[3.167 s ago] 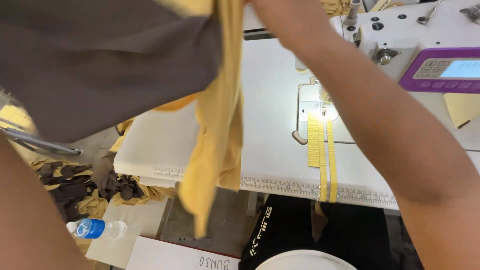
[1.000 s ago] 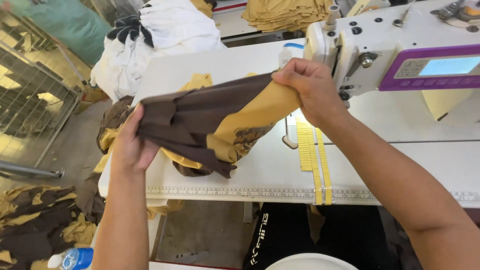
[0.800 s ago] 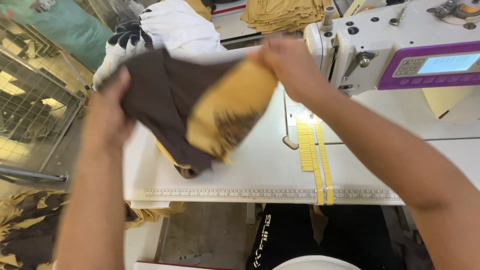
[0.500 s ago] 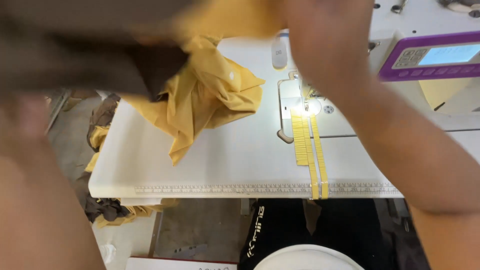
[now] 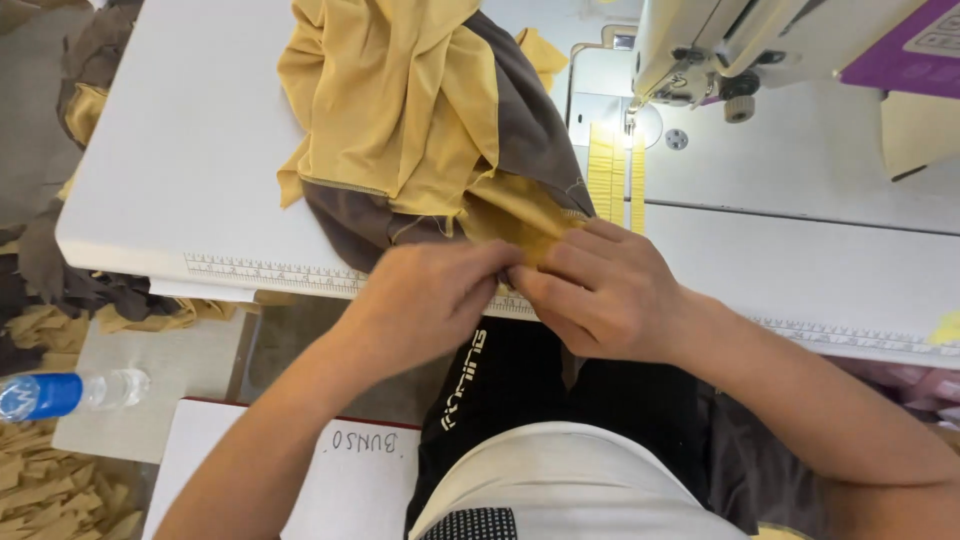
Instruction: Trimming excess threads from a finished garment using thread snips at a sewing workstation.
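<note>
A mustard-yellow and dark brown garment lies bunched on the white sewing table. Its lower edge hangs at the table's front edge. My left hand and my right hand meet there, fingers pinched together on the yellow edge of the garment. The sewing machine stands at the back right, its needle area just right of the cloth. Yellow guide strips are taped on the table below the needle.
A ruler strip runs along the table's front edge. Brown and yellow fabric scraps lie on the floor at left, with a blue-capped water bottle and a white sheet of card below.
The garment, held up in the air before, now rests on the table. Both hands have come down to the front edge and closed on its yellow hem.
</note>
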